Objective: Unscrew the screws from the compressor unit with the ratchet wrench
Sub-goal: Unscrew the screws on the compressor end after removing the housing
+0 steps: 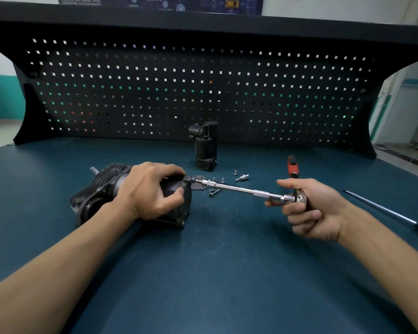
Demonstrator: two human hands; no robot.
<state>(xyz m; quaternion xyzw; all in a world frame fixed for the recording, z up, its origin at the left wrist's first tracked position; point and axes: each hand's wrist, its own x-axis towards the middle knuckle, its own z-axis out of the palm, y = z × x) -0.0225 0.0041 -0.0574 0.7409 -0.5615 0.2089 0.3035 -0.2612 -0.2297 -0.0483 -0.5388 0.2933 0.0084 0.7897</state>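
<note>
- Head view: my left hand [152,189] curls over the ribbed black compressor unit [99,196], which lies on its side on the matte teal bench mat [203,273].
- My right hand [309,208] is closed round the chrome ratchet wrench [241,189]; its slim, knurled steel shaft reaches the unit's end plate.
- Small loose screws [214,192] lie just beside the shaft; a black cylinder [205,147] stands upright behind.
</note>
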